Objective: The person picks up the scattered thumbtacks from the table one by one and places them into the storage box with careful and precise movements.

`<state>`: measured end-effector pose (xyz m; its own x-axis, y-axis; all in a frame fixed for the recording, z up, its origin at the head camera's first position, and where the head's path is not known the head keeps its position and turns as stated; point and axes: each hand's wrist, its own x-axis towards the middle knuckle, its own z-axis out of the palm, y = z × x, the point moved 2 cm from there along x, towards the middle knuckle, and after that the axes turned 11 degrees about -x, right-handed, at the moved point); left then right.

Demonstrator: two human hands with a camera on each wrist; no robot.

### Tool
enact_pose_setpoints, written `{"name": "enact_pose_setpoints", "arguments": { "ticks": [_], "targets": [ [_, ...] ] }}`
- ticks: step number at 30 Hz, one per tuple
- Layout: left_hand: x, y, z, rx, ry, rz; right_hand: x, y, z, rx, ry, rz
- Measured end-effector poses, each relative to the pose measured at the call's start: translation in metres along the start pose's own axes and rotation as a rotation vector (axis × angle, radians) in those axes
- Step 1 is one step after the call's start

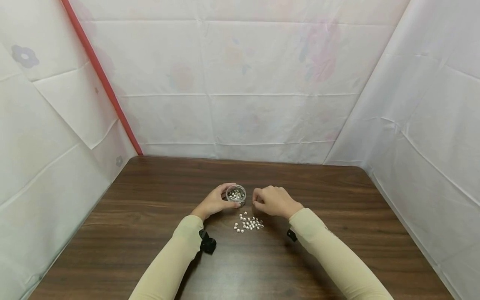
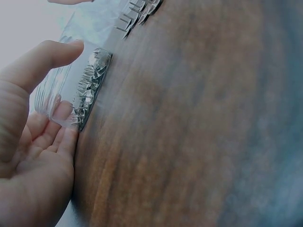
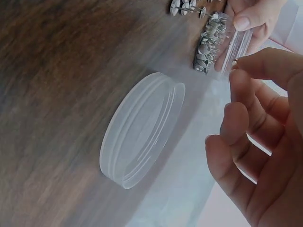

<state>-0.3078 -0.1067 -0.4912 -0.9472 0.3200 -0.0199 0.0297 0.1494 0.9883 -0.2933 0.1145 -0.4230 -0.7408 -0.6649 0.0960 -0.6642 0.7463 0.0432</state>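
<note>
My left hand point(image 1: 214, 203) grips a round clear plastic jar point(image 1: 236, 188), thumb on the near side and fingers around the far side. Silver thumbtacks point(image 3: 208, 47) cover the bottom of the jar, seen through its wall. Just to the right of the jar is my right hand point(image 1: 273, 201), its thumb and index finger pinching a thumbtack point(image 3: 234, 63) of which only a small shiny bit shows, close to the jar's rim. Loose thumbtacks point(image 1: 250, 224) lie scattered on the table, on the near side of the jar, several with points up.
A round clear plastic lid point(image 3: 142, 127) lies on the table below the right hand; in the head view that hand hides it. The dark wood-grain table point(image 1: 150, 233) reaches back to a white patterned cloth point(image 1: 240, 125). Cloth also hangs at both sides.
</note>
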Motion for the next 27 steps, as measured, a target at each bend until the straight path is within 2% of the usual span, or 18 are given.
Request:
{"name": "enact_pose_setpoints", "arguments": {
  "ticks": [17,27],
  "targets": [
    [0.002,0.002,-0.001,-0.003,-0.003,0.013,0.021,-0.003,-0.003,0.010,0.111,0.034],
    [0.000,0.000,-0.001,0.022,0.009,-0.015,0.041,-0.012,0.005,0.050,0.089,0.042]
  ]
}}
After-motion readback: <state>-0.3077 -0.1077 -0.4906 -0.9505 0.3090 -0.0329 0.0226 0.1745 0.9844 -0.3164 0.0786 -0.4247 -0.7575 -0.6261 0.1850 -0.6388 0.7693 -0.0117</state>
